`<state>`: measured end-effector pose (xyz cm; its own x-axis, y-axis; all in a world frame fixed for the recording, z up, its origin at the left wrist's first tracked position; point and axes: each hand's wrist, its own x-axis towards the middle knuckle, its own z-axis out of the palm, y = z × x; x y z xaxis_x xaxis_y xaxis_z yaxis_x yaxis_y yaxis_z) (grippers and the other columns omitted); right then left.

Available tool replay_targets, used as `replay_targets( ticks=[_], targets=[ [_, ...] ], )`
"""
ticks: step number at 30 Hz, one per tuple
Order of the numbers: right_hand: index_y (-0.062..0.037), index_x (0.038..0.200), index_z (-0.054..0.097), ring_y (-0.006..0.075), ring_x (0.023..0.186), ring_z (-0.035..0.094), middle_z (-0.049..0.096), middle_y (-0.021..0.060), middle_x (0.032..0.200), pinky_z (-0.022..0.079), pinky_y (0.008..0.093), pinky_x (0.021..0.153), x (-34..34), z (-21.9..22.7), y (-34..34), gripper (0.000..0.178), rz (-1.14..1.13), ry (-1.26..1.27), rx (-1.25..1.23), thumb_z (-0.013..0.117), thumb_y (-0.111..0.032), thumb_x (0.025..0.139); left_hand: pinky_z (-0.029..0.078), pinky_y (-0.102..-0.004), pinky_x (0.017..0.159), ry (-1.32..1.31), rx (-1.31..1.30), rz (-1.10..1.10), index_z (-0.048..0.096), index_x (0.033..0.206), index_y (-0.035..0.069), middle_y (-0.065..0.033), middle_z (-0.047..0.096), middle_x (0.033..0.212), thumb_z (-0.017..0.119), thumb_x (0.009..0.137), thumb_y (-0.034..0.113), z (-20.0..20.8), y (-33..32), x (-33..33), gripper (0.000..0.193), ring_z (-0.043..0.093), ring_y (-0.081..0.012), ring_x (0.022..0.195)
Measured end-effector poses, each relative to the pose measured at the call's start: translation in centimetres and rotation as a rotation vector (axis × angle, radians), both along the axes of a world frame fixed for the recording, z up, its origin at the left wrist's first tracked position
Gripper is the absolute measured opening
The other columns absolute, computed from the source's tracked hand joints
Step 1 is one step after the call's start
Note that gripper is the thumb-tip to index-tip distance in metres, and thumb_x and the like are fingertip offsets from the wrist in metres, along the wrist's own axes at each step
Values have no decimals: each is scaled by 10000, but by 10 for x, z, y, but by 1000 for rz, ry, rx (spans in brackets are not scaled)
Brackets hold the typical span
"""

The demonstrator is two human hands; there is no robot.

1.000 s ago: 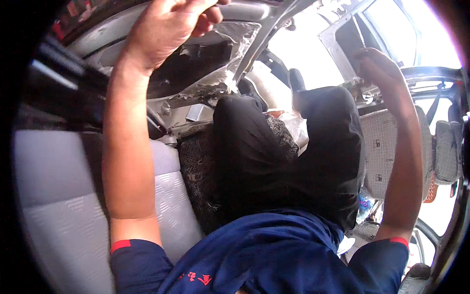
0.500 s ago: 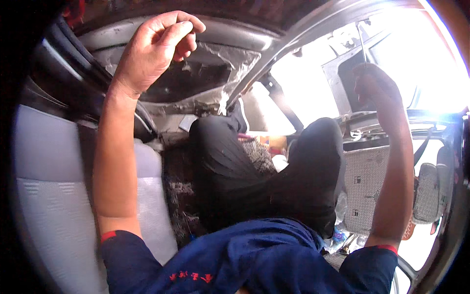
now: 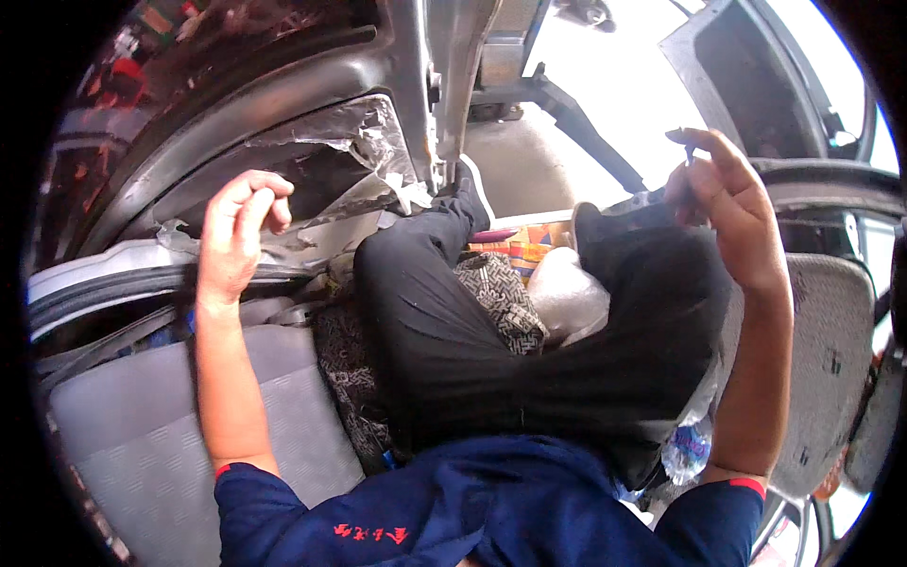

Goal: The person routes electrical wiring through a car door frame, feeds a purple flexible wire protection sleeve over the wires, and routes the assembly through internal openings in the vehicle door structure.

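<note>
1. Left hand (image 3: pixel 234 230) and right hand (image 3: pixel 735 210) have both come lower since half a second ago, nearer the lap.
2. Left hand: released, fingers loosely half-curled, near the torn plastic film (image 3: pixel 372 144).
3. Right hand: pinching a slim dark tool (image 3: pixel 689 154) between thumb and fingers; its kind cannot be told.
4. Between the trousered legs (image 3: pixel 444 331) sits a whitish plastic bag (image 3: pixel 569 295).

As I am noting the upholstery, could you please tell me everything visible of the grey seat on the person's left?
The grey seat looks fabric-covered, with a plain, smoother far section and a nearer section bearing small pale marks. It lies at the person's left, beside dark patterned fabric. The left forearm and sleeve cover part of it in this view; whether they touch it cannot be told.
</note>
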<state>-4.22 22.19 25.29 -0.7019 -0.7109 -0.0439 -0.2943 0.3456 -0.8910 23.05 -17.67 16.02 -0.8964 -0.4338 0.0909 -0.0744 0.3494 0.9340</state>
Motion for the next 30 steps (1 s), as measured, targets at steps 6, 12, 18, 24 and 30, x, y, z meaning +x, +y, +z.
replay_targets(
  ticks=[6,12,18,24,30],
  targets=[
    [8,1145,658,178,834,606,660,100,908,506,310,777,-60,-57,-50,349,361,-110,481,544,-231,917,461,-229,636,-226,94,186,655,1019,26,5,597,757,521,1045,140,-56,34,-5,178,538,-74,680],
    [-20,1178,662,294,1006,667,692,171,1065,529,394,893,-95,-128,-125,341,707,203,705,550,-230,934,499,-244,649,-333,182,271,663,1040,33,-14,637,794,531,1014,95,-105,66,-35,148,590,-88,712],
    [-1,1034,687,366,1037,661,699,214,1060,513,432,917,-115,-227,-132,365,705,270,621,600,-321,882,508,-255,709,-402,124,276,670,1041,25,-28,650,814,531,1010,97,-130,83,-60,159,609,-105,753],
    [-40,1131,699,356,1106,658,693,199,1172,525,425,970,-128,-419,-98,278,873,442,825,552,-174,938,489,-254,703,-537,-162,345,679,1000,12,-33,646,785,517,985,60,-146,105,-95,171,599,-100,744],
    [-70,1286,636,410,1229,576,587,245,1330,469,464,1049,-55,-532,-76,407,473,-26,600,578,-137,889,476,-249,704,-556,-183,357,676,990,-7,-31,640,771,507,967,38,-150,106,-106,176,593,-105,742]
  ],
)
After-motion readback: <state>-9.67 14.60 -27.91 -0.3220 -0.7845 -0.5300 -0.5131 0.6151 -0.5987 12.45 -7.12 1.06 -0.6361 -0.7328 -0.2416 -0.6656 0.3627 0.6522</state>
